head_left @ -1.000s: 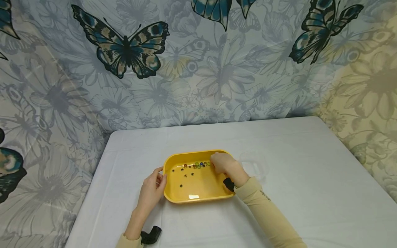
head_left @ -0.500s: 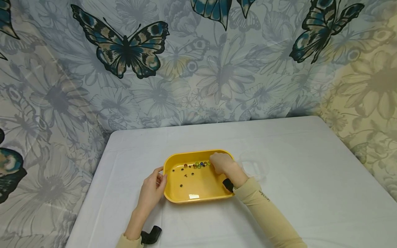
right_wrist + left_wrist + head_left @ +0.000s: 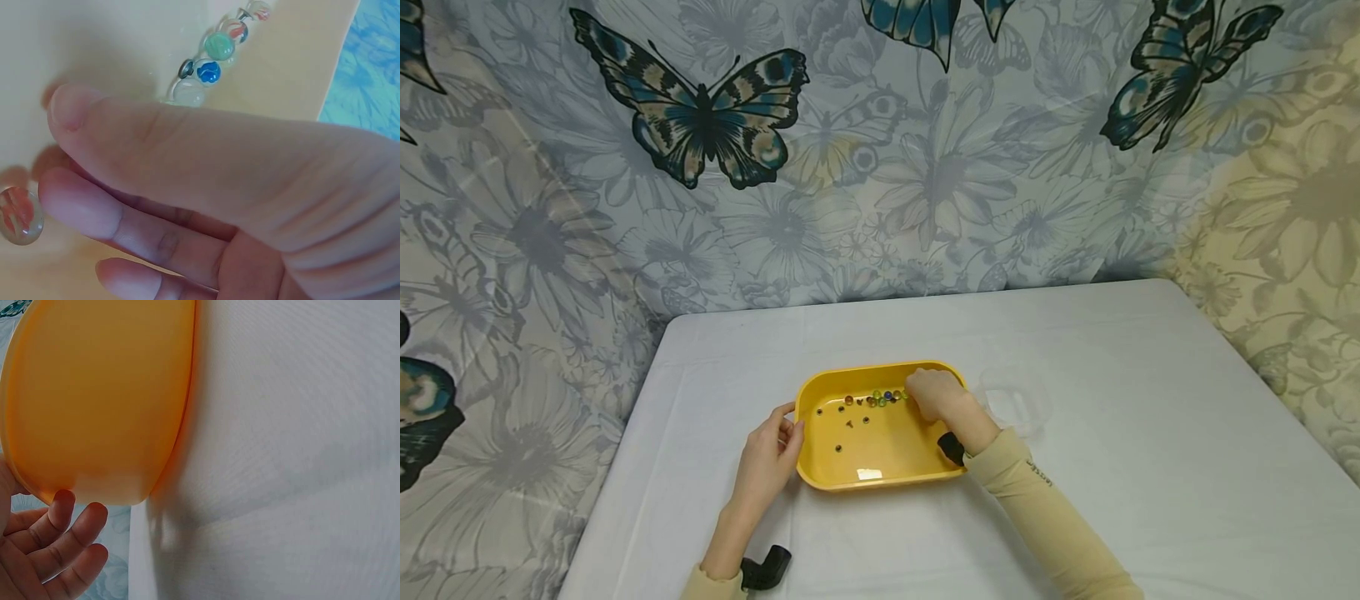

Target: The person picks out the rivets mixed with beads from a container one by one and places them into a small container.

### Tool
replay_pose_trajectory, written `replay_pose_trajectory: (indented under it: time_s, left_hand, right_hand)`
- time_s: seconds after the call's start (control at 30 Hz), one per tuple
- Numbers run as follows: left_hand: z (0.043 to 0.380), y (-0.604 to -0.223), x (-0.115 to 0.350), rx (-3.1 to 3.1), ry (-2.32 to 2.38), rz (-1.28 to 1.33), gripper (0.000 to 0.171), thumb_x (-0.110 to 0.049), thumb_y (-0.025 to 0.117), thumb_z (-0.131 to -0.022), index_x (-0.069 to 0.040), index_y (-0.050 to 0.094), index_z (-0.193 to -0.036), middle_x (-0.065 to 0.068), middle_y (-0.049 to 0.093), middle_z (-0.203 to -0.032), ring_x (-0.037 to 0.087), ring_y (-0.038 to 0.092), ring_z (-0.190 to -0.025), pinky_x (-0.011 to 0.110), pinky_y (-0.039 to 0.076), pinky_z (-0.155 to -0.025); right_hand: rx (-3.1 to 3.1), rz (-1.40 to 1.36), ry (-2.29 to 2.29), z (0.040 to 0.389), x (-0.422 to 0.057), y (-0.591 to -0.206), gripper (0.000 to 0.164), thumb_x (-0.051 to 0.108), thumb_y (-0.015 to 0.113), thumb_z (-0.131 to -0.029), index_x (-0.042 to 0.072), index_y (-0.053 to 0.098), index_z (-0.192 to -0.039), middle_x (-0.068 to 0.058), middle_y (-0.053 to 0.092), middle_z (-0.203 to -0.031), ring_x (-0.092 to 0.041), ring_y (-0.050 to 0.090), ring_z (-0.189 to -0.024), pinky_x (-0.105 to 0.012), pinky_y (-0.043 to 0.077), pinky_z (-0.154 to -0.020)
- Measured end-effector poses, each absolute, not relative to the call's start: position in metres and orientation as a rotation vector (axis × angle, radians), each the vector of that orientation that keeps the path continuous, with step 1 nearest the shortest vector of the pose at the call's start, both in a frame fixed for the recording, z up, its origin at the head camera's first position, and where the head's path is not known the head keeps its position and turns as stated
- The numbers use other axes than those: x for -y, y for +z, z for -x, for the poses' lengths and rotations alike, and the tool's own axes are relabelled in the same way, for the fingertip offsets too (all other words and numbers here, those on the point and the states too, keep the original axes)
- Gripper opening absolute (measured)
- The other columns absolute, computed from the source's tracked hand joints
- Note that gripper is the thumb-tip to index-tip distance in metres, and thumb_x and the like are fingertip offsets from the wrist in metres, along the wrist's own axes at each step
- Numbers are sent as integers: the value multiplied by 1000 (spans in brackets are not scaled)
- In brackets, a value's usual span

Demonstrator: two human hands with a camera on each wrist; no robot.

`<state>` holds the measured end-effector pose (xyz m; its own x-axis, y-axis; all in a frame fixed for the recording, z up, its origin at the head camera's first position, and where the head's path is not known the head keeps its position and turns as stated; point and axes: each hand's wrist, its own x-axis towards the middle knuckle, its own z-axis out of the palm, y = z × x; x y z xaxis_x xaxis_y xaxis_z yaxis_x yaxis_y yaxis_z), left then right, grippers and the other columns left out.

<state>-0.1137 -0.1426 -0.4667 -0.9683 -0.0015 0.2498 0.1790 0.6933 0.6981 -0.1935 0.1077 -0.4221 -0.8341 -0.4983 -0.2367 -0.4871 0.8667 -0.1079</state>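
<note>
A yellow tray (image 3: 895,450) lies on the table, with its far edge slightly higher in the head view. My left hand (image 3: 769,454) grips its left rim; in the left wrist view several fingers (image 3: 84,528) show just below the tray's end. Inside the tray's far right corner is my right hand (image 3: 936,394), its fingers loosely bent with nothing visible between them. One red-swirled marble (image 3: 21,215) sits right by its fingertips. Several glass marbles (image 3: 880,399) line the far wall, among them a blue marble (image 3: 208,72). Small metal nuts (image 3: 838,448) and a screw (image 3: 849,424) are scattered leftward.
A clear, hardly visible plastic container (image 3: 1011,400) stands on the white-covered table (image 3: 1112,375) right of the tray. Butterfly-patterned fabric (image 3: 925,208) hangs behind the table. Black wrist mounts (image 3: 766,568) stick out from the sleeves.
My right hand has shifted very slightly left within the tray's far right corner. The left hand, the tray and the visible marbles stay where they were.
</note>
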Motion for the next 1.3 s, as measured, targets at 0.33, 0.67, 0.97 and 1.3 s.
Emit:
replay_pose_trajectory:
  time_s: [0.33,0.67,0.97,1.3]
  left_hand:
    - [114,-467,144,2677,-1144,153,29,-9,60,-89,2,58,-116,-2,52,-72,9,49,-60,21,46,-56]
    - [113,-466,143,2674,-1139,143,30,-11,59,-90,2,58,-116,-4,52,-72,9,48,-60,21,45,-55]
    - [114,-466,142,2673,-1138,147,29,-11,59,-90,1,58,-116,-4,52,-72,9,48,-60,21,45,-55]
    - [114,-468,144,2659,-1134,174,30,-10,59,-89,3,57,-116,-3,52,-71,8,48,-59,21,46,-54]
  right_hand:
    - [-2778,799,-66,194,-108,-425,26,-10,60,-82,9,51,-67,-6,44,-69,-16,32,-59,-27,28,-53]
    - [-2768,825,-75,193,-109,-424,27,-8,58,-85,9,51,-65,-6,44,-72,-17,33,-62,-27,28,-55]
    - [-2756,833,-57,195,-109,-424,35,-4,56,-88,12,41,-60,-5,37,-65,-14,29,-57,-25,25,-51]
    - [-2706,809,9,194,-107,-422,30,-2,60,-85,11,46,-63,-3,42,-68,-14,34,-58,-25,30,-53]
